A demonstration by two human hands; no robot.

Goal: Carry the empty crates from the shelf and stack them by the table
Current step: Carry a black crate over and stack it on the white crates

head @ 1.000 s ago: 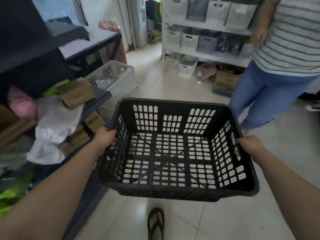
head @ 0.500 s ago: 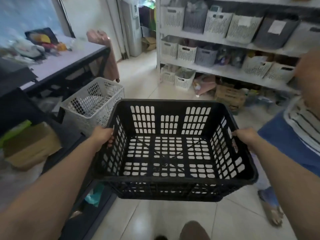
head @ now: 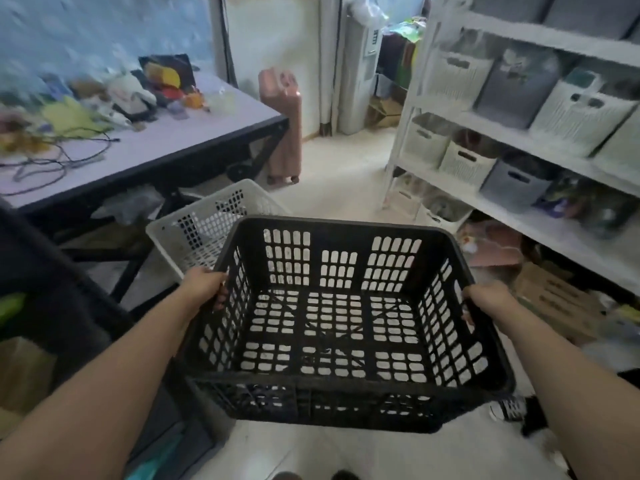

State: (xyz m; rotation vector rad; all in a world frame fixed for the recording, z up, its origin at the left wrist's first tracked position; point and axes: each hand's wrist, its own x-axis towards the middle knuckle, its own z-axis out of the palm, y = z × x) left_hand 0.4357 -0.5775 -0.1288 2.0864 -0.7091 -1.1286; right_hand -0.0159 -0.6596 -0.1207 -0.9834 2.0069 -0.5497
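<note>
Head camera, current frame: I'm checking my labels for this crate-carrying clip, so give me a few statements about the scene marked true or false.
1. The black perforated plastic crate is empty. True.
2. Only the left hand holds the crate. False: the right hand grips the opposite side too.
3. A white perforated plastic crate sits on the floor beside the grey-topped table. True.
4. The black crate is already stacked in the white one. False: it is held in the air, nearer the camera.
5. The white shelving unit is bare. False: it holds white and grey storage bins.
</note>
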